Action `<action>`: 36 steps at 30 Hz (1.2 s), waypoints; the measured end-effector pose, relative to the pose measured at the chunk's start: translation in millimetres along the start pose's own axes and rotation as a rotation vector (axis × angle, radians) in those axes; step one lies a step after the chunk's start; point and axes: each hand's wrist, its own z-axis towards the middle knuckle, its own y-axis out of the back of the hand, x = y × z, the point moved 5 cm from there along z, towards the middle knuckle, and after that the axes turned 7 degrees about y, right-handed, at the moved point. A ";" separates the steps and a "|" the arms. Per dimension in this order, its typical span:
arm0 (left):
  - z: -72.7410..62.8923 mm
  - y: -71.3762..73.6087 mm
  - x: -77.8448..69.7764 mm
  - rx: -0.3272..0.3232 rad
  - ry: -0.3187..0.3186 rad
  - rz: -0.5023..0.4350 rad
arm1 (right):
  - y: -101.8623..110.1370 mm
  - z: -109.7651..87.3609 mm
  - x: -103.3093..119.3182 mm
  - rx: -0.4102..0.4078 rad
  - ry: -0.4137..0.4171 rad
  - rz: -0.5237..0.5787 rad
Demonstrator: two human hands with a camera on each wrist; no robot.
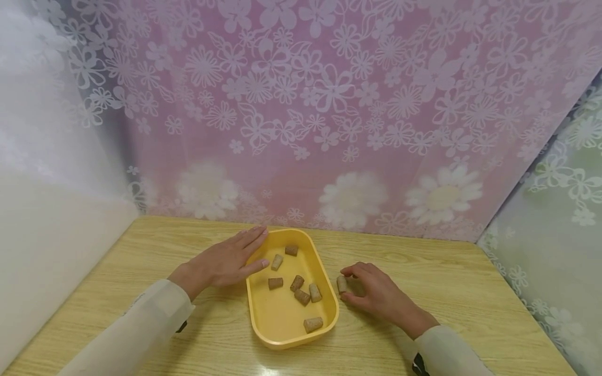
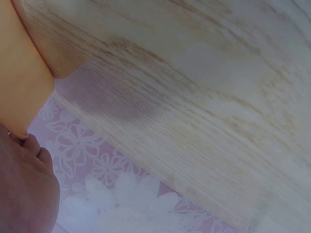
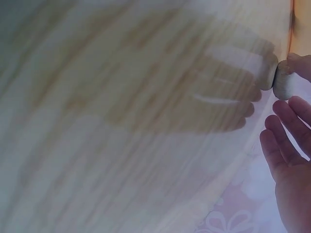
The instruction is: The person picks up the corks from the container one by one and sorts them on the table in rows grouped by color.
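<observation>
A yellow tray (image 1: 277, 344) stands on the table with several corks in it, among them a dark one (image 1: 291, 250) near its far end and a lighter one (image 1: 313, 325) near its close end. My left hand (image 1: 226, 262) rests at the tray's left rim, fingers extended along it and thumb reaching over the inside. In the left wrist view, that hand (image 2: 29, 179) touches the tray's side (image 2: 24, 73). Right of the tray, my right hand (image 1: 376, 292) pinches a pale cork (image 1: 342, 284) between thumb and finger. This cork (image 3: 282, 81) stands at table level in the right wrist view.
Under everything lies a wood-grain table (image 1: 461, 292) with a glossy surface. A pink flowered curtain (image 1: 291, 130) hangs along its back edge. A white panel (image 1: 56, 183) closes the left side, a pale flowered one (image 1: 559, 250) the right.
</observation>
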 end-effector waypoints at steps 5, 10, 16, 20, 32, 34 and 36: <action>0.1 0.4 -0.1 0.005 0.001 0.003 | 3.2 4.3 3.7 -0.012 -0.004 0.009; 1.1 -0.1 -0.6 0.014 0.010 0.009 | 7.9 10.3 7.1 -0.028 -0.026 0.052; 1.6 -1.8 0.5 0.010 0.006 0.003 | 12.2 20.6 16.6 -0.029 -0.008 0.091; 1.0 -1.7 1.1 0.008 0.010 0.003 | 15.3 30.1 25.1 -0.030 0.019 0.107; 0.2 -1.3 0.7 0.005 0.009 0.009 | 23.1 48.7 36.3 -0.094 0.056 0.119; 0.3 -1.5 1.0 0.008 0.010 0.012 | 23.0 52.9 39.4 -0.095 0.067 0.117; 0.4 -1.6 1.1 0.011 0.011 0.012 | 22.0 58.6 43.7 -0.089 0.083 0.114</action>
